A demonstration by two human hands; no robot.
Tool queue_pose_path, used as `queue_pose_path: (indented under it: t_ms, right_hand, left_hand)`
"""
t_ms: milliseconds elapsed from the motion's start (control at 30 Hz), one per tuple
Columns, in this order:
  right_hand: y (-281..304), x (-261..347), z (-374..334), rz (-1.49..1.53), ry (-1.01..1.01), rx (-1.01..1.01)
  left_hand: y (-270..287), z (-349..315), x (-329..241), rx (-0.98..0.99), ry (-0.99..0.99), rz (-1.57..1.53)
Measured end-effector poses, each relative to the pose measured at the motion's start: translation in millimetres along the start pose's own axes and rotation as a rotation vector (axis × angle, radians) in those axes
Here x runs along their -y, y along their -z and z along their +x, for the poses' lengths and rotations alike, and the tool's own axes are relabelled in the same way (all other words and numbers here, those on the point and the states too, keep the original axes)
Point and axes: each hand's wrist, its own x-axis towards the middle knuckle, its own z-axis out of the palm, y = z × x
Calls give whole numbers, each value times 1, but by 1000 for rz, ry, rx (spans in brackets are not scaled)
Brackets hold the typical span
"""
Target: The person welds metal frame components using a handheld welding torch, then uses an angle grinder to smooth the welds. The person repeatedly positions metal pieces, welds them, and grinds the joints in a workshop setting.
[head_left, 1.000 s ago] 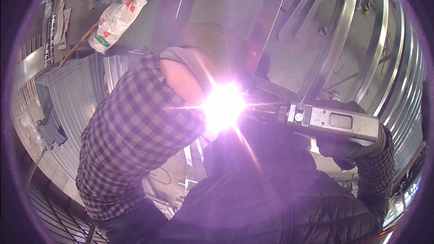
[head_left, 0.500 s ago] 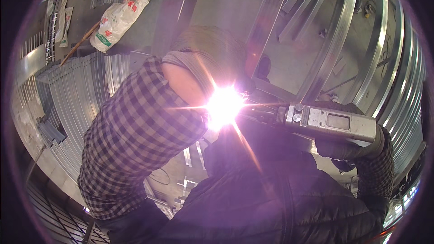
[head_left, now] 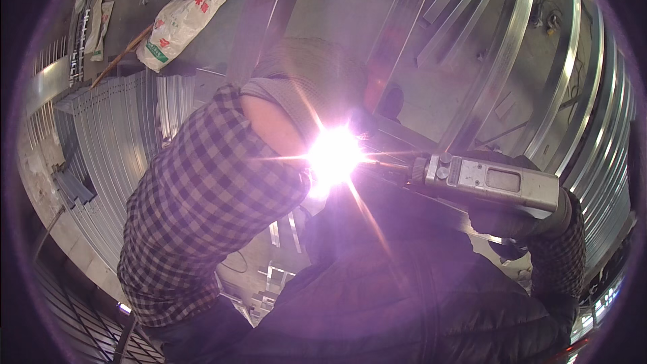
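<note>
My right hand (head_left: 502, 221), in a dark glove, grips a silver handheld welding gun (head_left: 502, 184) with a rectangular panel on its body. From the gun's nozzle (head_left: 397, 168), pointing left, comes an intense white glare with long pinkish rays. It washes out whatever lies at the tip. My left hand (head_left: 306, 77), in a grey-brown glove, is just beyond the glare, its wrist bare below the checked sleeve. Its fingers are lost in shadow and glare, so what it touches cannot be made out. A metal bar (head_left: 397, 34) runs away from me close by the left hand.
Long shiny metal profiles (head_left: 499, 61) stand across the right side. Stacked profiles (head_left: 111, 155) fill the left. A white printed sack (head_left: 185, 23) lies at the upper left beside a wooden stick (head_left: 121, 56). Thin metal strips (head_left: 465, 0) are at the upper right.
The view has shifted slightly, so the sack and the left-hand stack sit a little further right. The glare still burns at the nozzle, and both hands hold nearly the same places.
</note>
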Motion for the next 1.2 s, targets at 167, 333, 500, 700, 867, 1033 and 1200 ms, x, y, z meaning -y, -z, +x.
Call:
queue_pose_path:
  t_ms: [167, 333, 500, 700, 867, 1033, 1200]
  right_hand:
    - [3, 1, -3, 6, -5, 0]
    - [7, 2, -6, 8, -8, -2]
    - [7, 3, -8, 9, -5, 1]
    - [6, 2, -6, 27, -7, 11]
    - [5, 1, -7, 41, -10, 15]
    - [6, 2, -12, 48, -21, 12]
    - [9, 3, -16, 51, -26, 3]
  left_hand:
    - [4, 1, -5, 93, 111, -84]
    - [14, -4, -14, 113, 143, -93]
    - [7, -5, -11, 43, 137, -75]
    - [-35, 9, 6, -181, 69, -16]
    - [-62, 16, 16, -331, 32, 45]
    - [-36, 20, 2, 2, 201, -21]
    - [-29, 5, -6, -119, 193, -40]
